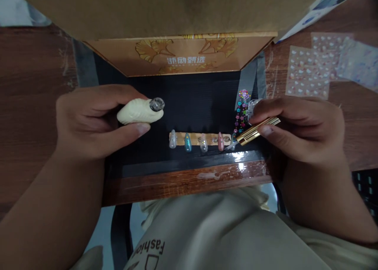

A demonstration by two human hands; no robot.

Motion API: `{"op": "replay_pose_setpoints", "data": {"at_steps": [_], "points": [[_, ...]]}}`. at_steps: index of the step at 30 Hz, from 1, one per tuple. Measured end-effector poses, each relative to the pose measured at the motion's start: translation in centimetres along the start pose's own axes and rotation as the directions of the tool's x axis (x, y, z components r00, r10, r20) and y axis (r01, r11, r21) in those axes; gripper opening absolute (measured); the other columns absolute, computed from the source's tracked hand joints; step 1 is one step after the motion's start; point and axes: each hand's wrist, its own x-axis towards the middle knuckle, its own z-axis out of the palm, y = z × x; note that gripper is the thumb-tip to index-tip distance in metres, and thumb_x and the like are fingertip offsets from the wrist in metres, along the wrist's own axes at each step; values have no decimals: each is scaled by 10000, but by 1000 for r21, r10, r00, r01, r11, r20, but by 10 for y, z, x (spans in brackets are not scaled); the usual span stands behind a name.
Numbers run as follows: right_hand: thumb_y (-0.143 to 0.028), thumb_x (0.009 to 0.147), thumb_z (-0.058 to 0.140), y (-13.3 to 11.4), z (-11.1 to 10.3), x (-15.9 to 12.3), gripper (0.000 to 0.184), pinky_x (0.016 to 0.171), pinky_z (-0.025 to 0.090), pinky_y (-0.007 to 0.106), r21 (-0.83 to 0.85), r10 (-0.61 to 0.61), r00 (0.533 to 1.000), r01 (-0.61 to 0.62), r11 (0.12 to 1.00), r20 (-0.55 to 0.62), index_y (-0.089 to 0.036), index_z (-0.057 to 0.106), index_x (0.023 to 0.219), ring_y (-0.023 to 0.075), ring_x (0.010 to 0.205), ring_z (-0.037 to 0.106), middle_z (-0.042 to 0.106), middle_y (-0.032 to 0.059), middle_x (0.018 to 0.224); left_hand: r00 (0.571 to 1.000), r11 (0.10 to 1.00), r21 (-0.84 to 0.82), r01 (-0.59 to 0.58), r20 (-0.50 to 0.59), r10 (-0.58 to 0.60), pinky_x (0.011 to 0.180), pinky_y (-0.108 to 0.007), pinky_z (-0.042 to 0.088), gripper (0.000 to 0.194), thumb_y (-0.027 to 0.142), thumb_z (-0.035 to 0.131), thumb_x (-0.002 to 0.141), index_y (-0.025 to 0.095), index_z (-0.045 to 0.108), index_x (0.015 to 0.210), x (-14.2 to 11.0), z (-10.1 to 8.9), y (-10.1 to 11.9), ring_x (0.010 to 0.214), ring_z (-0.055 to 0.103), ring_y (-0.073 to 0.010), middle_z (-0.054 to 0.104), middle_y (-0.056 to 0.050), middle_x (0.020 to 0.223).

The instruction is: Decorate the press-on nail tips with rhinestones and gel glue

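Strip point(195, 139) lies on the black mat point(189, 100) with nail tips point(188, 142) spaced along it; the last, at the strip's right end, is partly behind the brush point(231, 145). Brush sits low at that end, near the pink tip point(220, 141); can't tell if it touches. Main risk: a small wrist slip smears the pink tip or coats the wrong one, since the spacing is tight there. If the brush is overloaded, it could drip on the strip or mat. Right hand point(307, 128), right of the strip, pinches the gold cap point(258, 131) between thumb and fingers; smooth metal could roll and swing the bristles. Gems point(242, 112) lie just beyond the strip's right end, close to those fingers: a knuckle could drag or scatter them. Clear piece point(252, 106) is at the fingertips too, can't tell if held. Left hand point(88, 120), left of the strip, has thumb and fingers closed around the bottle point(140, 111), uncapped, apparently tilted, neck toward the strip's side. More tilt could spill onto the mat. Box point(186, 57) stands beyond the strip, limiting forward reach; a bump might jog either hand.
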Motion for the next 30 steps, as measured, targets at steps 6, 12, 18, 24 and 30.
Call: {"op": "replay_pose_setpoints", "data": {"at_steps": [6,12,18,24,30], "points": [[-257,901,669,-2,3,1,38,662,485,154,27,33,999,-33,999,-26,-240,702,911,39,733,662,719,-63,808,999,999,34,-23,24,22,523,-188,456,292,289,847,735,219,768,1007,2,-3,-2,655,631,-70,738,34,838],[-282,909,664,0,2,2,55,612,459,163,3,40,999,-40,999,-11,-238,697,899,37,679,643,706,-60,766,1000,999,22,-25,-14,26,543,-206,477,313,304,855,734,236,764,1026,-2,-2,-4,669,644,-80,745,44,850],[-278,905,662,-3,3,4,50,613,490,150,-12,44,999,-44,999,-2,-249,697,883,48,685,668,724,-65,768,1000,1000,24,-18,5,18,566,-200,473,313,316,854,741,246,759,1030,-2,-2,-2,687,641,-67,738,56,861],[-296,904,666,-1,1,3,65,608,499,132,-2,59,998,-59,998,-6,-251,703,876,43,671,670,730,-67,767,999,999,23,-43,-14,43,543,-216,485,335,320,852,738,254,758,1052,-2,-1,-5,680,649,-88,747,52,876],[-284,884,685,-1,3,4,65,548,477,123,25,62,998,-61,998,-19,-237,712,849,40,613,651,724,-62,734,999,999,-29,-29,-42,28,514,-211,468,295,256,854,725,247,780,1010,0,0,-3,652,640,-86,751,33,831]]}}
